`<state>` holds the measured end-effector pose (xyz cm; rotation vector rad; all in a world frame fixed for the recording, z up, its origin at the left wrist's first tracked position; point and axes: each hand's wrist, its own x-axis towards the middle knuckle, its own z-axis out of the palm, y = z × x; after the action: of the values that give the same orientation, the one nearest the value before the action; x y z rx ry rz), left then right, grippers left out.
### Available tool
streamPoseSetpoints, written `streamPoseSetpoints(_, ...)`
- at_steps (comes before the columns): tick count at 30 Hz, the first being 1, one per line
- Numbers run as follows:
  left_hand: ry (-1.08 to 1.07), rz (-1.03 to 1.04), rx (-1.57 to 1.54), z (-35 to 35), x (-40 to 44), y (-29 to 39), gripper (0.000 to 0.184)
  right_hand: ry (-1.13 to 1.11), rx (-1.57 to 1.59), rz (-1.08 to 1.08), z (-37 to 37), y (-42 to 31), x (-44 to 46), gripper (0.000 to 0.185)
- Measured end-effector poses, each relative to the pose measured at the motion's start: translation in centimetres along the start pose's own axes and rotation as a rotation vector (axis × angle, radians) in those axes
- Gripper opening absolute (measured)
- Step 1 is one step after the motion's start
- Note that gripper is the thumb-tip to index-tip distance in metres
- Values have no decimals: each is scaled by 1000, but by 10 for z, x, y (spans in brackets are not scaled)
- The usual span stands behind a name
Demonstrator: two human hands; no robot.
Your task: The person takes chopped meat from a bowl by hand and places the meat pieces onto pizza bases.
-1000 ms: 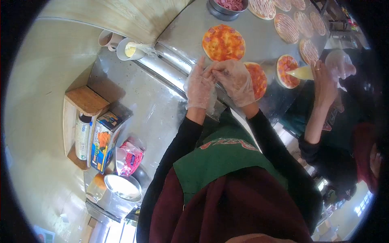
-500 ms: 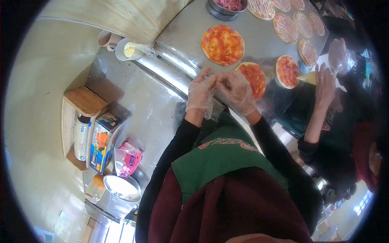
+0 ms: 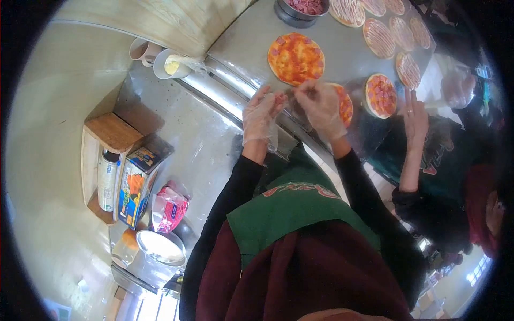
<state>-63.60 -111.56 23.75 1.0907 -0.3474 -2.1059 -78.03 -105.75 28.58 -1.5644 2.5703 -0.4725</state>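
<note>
My left hand [image 3: 258,119], in a clear plastic glove, is curled around some small pink bits that look like diced ham [image 3: 279,98]. Just to its right is my right hand [image 3: 322,111], gloved too, with its fingers pinched together; what lies between the fingertips is too small to make out. Those fingertips hover by the lower edge of a pizza base with red sauce [image 3: 296,58], which has a few ham pieces near its rim. A second sauced pizza with ham [image 3: 344,106] is partly hidden behind my right hand.
A metal bowl of diced ham [image 3: 304,6] stands at the top of the steel table [image 3: 241,40]. Several pizzas with pale stripes [image 3: 379,38] lie at the upper right. A co-worker's hand [image 3: 415,120] is near a ham-topped pizza [image 3: 381,96]. Cups [image 3: 145,52] stand left.
My hands have come apart; the right has moved up toward the sauced pizza. The co-worker's hand has shifted left and down, and the yellow-tipped bag has left the ham-topped pizza.
</note>
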Motion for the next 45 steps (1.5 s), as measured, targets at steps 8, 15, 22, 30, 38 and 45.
streamPoseSetpoints(8,21,40,-25,-15,9,6,41,-93,255,-107,-9,-1,24,20)
streamPoseSetpoints(15,33,43,-28,-10,5,10,44,-195,439,-114,-13,-13,28,20)
streamPoseSetpoints(22,-3,27,-58,-12,9,6,47,-297,585,-93,-24,-14,30,21)
streamPoseSetpoints(30,-14,52,-54,-9,9,7,49,-341,618,-107,-23,-22,30,21)
streamPoseSetpoints(38,-21,25,-127,-4,9,9,54,-352,593,-139,-20,-34,29,22)
streamPoseSetpoints(45,-23,58,-88,4,1,13,56,-352,584,-141,-17,-39,29,22)
